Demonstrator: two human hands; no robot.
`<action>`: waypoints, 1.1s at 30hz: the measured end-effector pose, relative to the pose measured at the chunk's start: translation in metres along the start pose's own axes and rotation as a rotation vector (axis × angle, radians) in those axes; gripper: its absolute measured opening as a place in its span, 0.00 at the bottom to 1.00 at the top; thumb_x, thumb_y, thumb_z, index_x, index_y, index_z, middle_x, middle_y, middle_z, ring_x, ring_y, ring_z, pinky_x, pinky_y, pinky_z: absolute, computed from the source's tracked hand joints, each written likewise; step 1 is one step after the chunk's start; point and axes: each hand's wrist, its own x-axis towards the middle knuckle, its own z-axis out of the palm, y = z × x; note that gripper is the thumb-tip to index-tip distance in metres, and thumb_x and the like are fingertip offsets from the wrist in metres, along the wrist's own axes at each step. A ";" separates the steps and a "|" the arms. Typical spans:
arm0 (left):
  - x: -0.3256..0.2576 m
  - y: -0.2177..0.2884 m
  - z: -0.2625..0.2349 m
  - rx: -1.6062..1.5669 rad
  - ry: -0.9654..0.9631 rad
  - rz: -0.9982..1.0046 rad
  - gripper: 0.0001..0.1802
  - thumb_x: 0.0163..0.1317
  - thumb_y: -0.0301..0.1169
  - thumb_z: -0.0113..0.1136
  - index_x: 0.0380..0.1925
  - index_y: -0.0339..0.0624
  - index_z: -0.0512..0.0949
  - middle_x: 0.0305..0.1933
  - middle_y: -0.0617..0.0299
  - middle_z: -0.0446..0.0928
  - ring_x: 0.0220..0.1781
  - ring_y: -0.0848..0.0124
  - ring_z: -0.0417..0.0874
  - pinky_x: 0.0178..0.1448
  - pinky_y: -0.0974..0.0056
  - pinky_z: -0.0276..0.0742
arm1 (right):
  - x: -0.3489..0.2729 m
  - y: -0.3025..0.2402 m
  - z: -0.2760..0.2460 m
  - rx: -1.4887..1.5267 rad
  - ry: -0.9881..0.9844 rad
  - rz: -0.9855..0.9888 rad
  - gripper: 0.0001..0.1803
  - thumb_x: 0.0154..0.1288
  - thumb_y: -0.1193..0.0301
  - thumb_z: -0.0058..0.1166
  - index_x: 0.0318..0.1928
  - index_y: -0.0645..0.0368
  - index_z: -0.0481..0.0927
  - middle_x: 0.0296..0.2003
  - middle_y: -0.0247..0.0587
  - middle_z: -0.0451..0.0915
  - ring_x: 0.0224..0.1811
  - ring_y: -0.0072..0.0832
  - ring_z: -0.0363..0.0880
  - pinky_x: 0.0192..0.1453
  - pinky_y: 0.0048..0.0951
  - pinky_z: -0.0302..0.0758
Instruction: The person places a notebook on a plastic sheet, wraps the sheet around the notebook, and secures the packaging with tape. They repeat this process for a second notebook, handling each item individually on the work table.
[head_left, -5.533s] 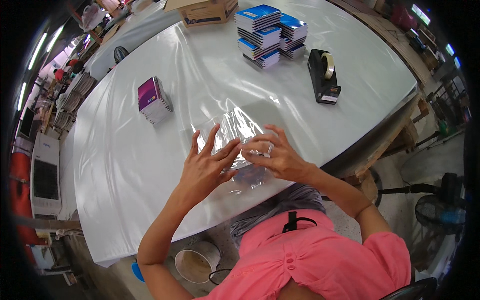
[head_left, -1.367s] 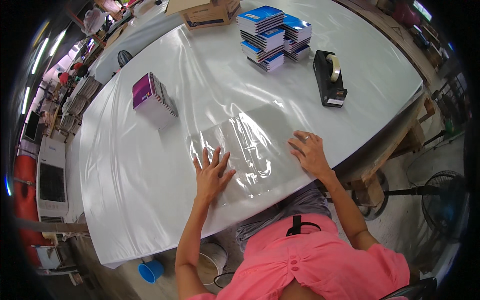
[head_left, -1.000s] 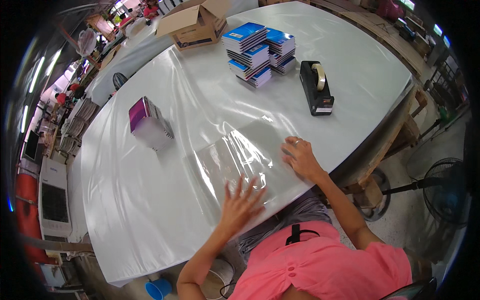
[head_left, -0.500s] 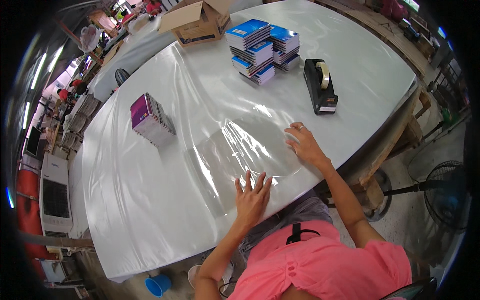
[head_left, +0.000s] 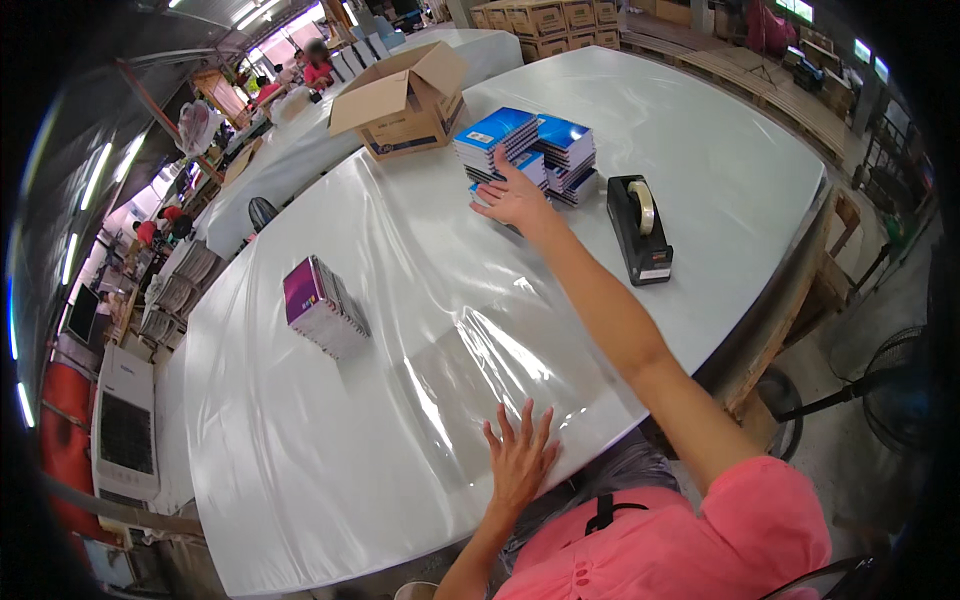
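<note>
My left hand [head_left: 521, 462] lies with fingers spread on a clear plastic sheet [head_left: 455, 375] near the table's front edge. Stretched far forward, my right hand [head_left: 515, 198] is at the front of the stacked blue spiral notebooks [head_left: 495, 130]. Its thumb and fingers are apart, and it covers part of the lower notebooks. Whether it touches them I cannot tell. The notebooks stand in two piles side by side, their wire bindings showing in layers.
Right of the notebooks stands a black tape dispenser [head_left: 630, 235] with a roll of tape. A stack of purple-covered spiral notebooks [head_left: 322, 305] sits at the left. Behind is an open cardboard box [head_left: 405, 125]. A black fan [head_left: 893, 385] is beyond the table's right edge.
My right hand has left the plastic sheet and moved forward to the blue notebooks. My left hand has stayed on the sheet. The view has tilted up, showing more boxes behind.
</note>
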 end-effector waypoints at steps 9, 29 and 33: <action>-0.012 -0.010 -0.005 -0.045 0.054 -0.021 0.34 0.61 0.39 0.61 0.67 0.55 0.64 0.75 0.56 0.54 0.76 0.36 0.42 0.72 0.29 0.35 | 0.019 -0.022 0.010 -0.417 0.210 -0.713 0.35 0.47 0.46 0.72 0.42 0.62 0.74 0.34 0.44 0.75 0.39 0.39 0.75 0.50 0.48 0.75; -0.008 -0.007 0.005 -0.111 0.106 0.017 0.37 0.57 0.26 0.58 0.69 0.55 0.64 0.73 0.58 0.61 0.77 0.39 0.46 0.74 0.32 0.30 | 0.102 -0.097 0.021 -0.891 0.428 -0.595 0.43 0.50 0.59 0.70 0.56 0.80 0.66 0.58 0.58 0.63 0.49 0.45 0.79 0.40 0.37 0.84; -0.007 -0.007 0.006 -0.108 0.081 0.023 0.35 0.57 0.25 0.57 0.67 0.54 0.65 0.74 0.57 0.58 0.77 0.37 0.43 0.72 0.29 0.32 | 0.104 -0.102 0.019 -0.952 0.420 -0.624 0.45 0.45 0.57 0.72 0.56 0.79 0.69 0.57 0.59 0.66 0.49 0.44 0.79 0.43 0.38 0.83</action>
